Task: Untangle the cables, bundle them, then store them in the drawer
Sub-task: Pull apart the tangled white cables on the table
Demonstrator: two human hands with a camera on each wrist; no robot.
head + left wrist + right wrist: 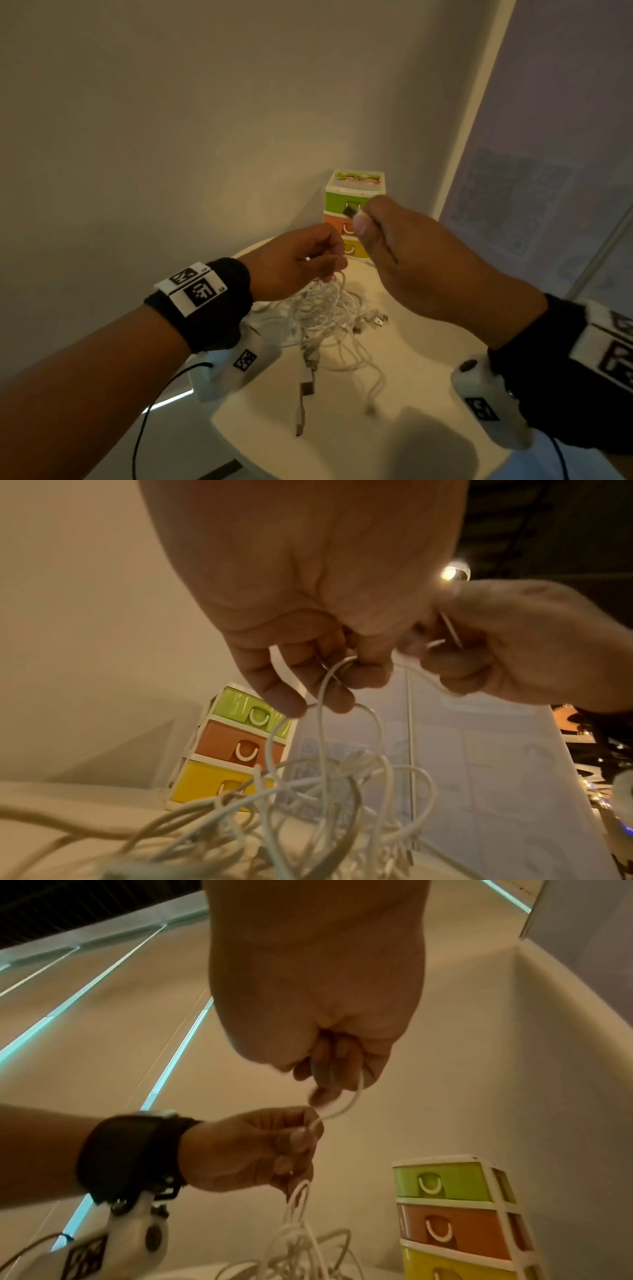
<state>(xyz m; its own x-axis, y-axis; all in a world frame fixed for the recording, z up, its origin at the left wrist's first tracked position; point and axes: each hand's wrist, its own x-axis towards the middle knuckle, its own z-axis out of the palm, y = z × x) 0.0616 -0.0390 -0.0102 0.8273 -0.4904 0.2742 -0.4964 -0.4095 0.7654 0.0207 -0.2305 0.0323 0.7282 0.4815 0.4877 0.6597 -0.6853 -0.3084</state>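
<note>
Dim corner; white tabletop [428, 359] carries tangled white cables [325, 308], small drawer unit [352, 192] behind, drawers closed. Left hand [294, 263] pinches strands above the heap, probably anchoring it. Right hand [404, 246], fingers curled, grips one cable's plug end [350, 211] raised, likely to draw it free.

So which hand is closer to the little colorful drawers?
Right. The right hand is raised just in front of the drawers, pinching a cable plug; the left hand holds cable loops further left.
</note>
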